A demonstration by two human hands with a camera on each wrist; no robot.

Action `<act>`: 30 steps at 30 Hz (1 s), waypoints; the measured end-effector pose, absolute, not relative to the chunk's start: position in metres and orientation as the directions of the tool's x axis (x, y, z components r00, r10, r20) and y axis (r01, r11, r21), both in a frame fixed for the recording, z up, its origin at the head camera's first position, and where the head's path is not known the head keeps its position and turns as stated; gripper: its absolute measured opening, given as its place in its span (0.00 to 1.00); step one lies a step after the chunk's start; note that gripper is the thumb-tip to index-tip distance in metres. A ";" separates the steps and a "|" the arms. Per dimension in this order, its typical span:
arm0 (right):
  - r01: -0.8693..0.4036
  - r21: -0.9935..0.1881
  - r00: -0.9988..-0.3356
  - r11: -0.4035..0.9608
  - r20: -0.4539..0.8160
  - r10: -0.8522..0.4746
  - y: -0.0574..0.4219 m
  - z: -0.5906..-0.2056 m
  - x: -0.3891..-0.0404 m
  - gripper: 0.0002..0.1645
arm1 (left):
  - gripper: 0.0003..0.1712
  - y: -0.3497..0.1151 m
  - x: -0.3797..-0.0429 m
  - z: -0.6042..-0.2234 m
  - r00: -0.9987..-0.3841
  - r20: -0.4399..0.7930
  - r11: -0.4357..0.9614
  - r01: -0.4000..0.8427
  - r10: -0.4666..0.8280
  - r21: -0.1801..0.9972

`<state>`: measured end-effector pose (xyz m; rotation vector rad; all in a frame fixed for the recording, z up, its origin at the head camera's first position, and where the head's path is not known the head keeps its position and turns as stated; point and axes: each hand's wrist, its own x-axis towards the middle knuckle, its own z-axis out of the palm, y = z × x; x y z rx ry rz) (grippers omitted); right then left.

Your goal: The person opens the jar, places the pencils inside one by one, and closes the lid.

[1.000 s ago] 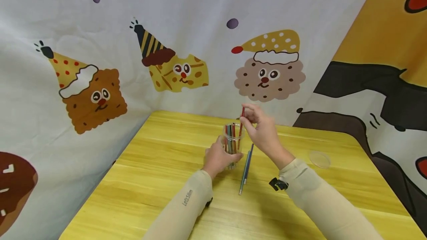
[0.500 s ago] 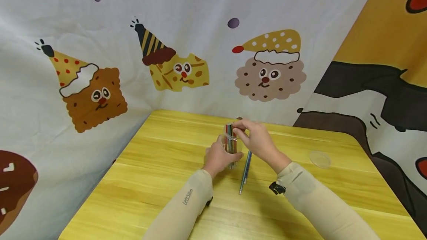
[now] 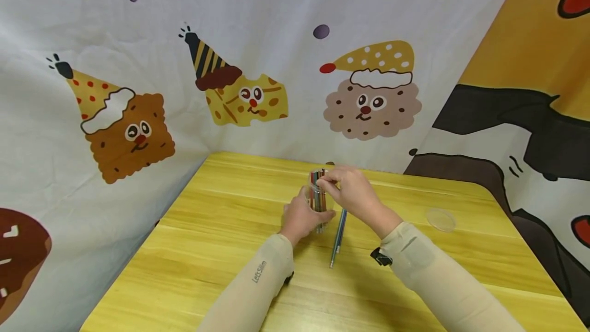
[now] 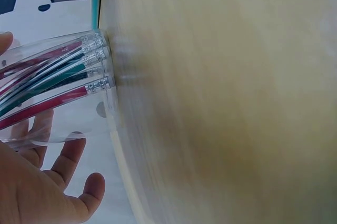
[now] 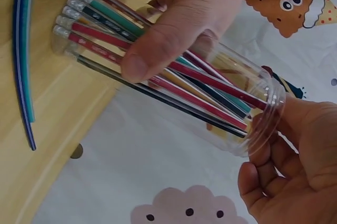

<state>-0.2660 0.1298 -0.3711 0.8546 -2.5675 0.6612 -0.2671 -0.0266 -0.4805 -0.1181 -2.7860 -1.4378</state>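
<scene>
A clear plastic jar [image 5: 231, 58] holds several red, green, dark and orange-brown pencils [image 5: 216, 113], their eraser ends at the base. My left hand [image 3: 301, 218] grips its side, thumb across the near wall. In the left wrist view, the jar's base [image 4: 109, 71] is close to the wooden tabletop [image 4: 210, 77]. My right hand [image 3: 352, 191] is at the jar's mouth, thumb and forefinger close together, other fingers curled beside the rim [image 5: 276, 103]. I cannot tell whether it pinches a pencil there. Two pencils, a teal one [image 3: 334, 250] and a dark blue one [image 3: 341, 230], lie right of the jar.
A round clear lid [image 3: 441, 219] lies farther right on the yellow wooden table [image 3: 221, 250]. Behind the table hangs a white cloth [image 3: 276, 14] printed with cartoon biscuits and cheese. It rises right at the table's back edge.
My right hand has come down from above the jar with a red pencil, which went into it, and then shifted slightly left at the mouth. My left hand stays on the jar.
</scene>
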 end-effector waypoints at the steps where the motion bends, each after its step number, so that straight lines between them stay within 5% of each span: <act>1: -0.628 -0.317 -0.757 0.710 0.458 -0.466 0.129 -0.370 -0.266 0.10 | 0.49 -0.026 -0.267 -0.480 -0.997 0.039 0.576 0.069 0.064 0.814; 12: -0.598 -0.348 -0.796 0.722 0.365 -0.483 0.129 -0.365 -0.262 0.14 | 0.48 -0.028 -0.265 -0.479 -0.996 0.048 0.561 0.082 0.074 0.824; 21: -0.510 -0.467 -0.838 0.722 0.460 -0.294 0.156 -0.380 -0.278 0.15 | 0.52 -0.026 -0.269 -0.481 -0.998 0.044 0.580 0.057 0.037 0.812; 26: -0.295 -0.542 -0.954 0.787 0.208 -0.214 0.177 -0.415 -0.293 0.22 | 0.54 -0.026 -0.270 -0.482 -0.999 0.031 0.572 0.040 0.026 0.819; 30: -0.190 -0.498 -0.975 0.846 -0.007 -0.222 0.182 -0.449 -0.298 0.29 | 0.54 -0.025 -0.269 -0.482 -0.999 0.026 0.575 0.040 0.031 0.817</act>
